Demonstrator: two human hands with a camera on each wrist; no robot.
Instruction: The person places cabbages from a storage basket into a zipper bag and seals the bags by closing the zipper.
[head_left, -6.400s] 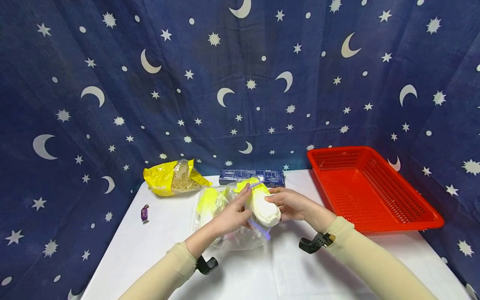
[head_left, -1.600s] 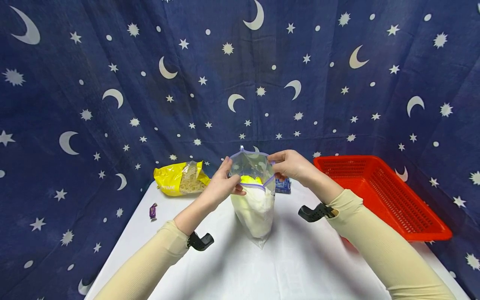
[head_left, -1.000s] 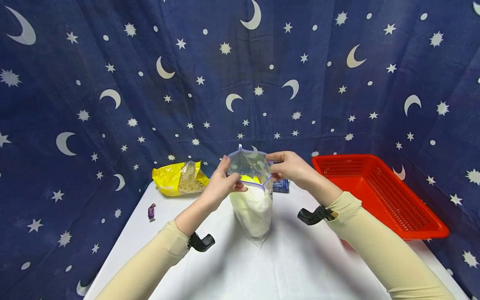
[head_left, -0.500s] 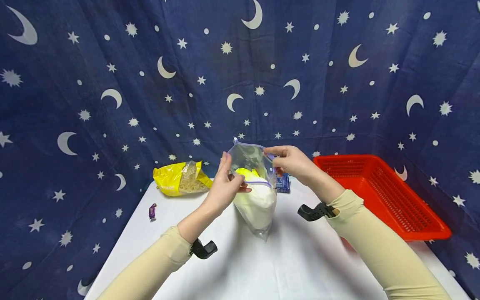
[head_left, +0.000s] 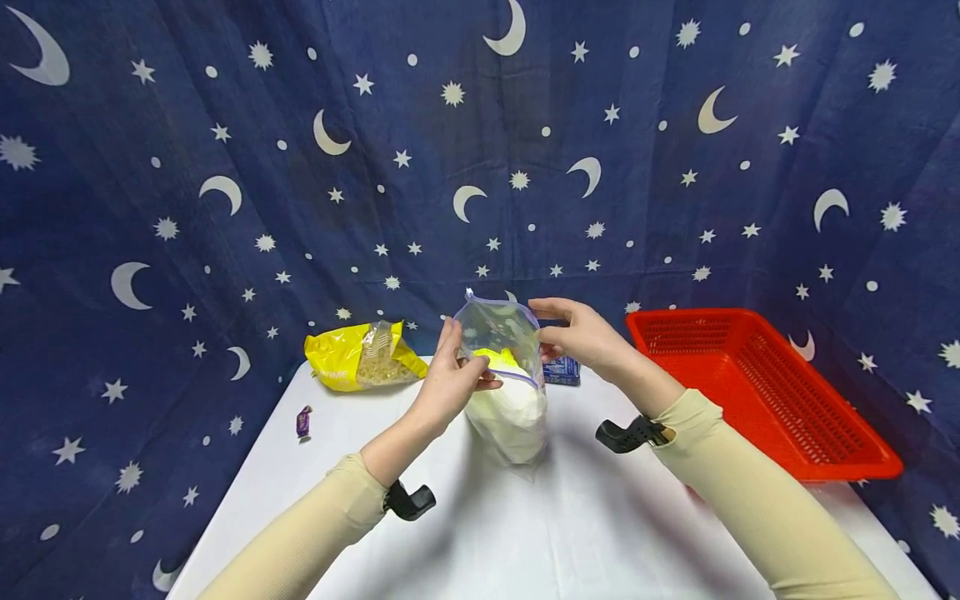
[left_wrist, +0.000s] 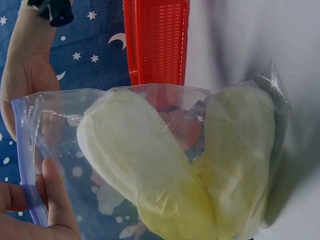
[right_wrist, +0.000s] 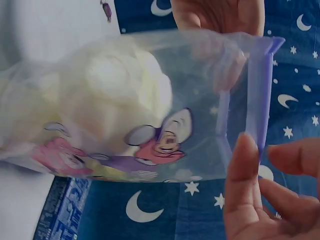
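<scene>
A clear zip bag [head_left: 519, 442] with a purple zip strip hangs upright between the two hands, its mouth spread. Inside are two small napa cabbages; one cabbage [left_wrist: 137, 145] slants across the left wrist view and the other cabbage [left_wrist: 237, 145] lies near the bag's bottom. The left hand [head_left: 446, 383] pinches the bag's rim on the left, thumb on the near side. At the opposite side, the right hand [head_left: 581, 333] holds the purple rim between thumb and fingers. Cartoon figures [right_wrist: 162, 142] are printed on the bag's face.
A yellow pasta bag [head_left: 352, 357] lies at the back left, with a purple wrapped candy [head_left: 303, 424] in front. Behind the zip bag, a blue box [head_left: 562, 371] is partly hidden. A red plastic basket [head_left: 757, 392] stands right on the white table [head_left: 465, 542].
Earlier, the zip bag lay low on the table with a cabbage at its mouth; now it is upright with both inside. Over the last half second, its rim and the right hand dipped slightly.
</scene>
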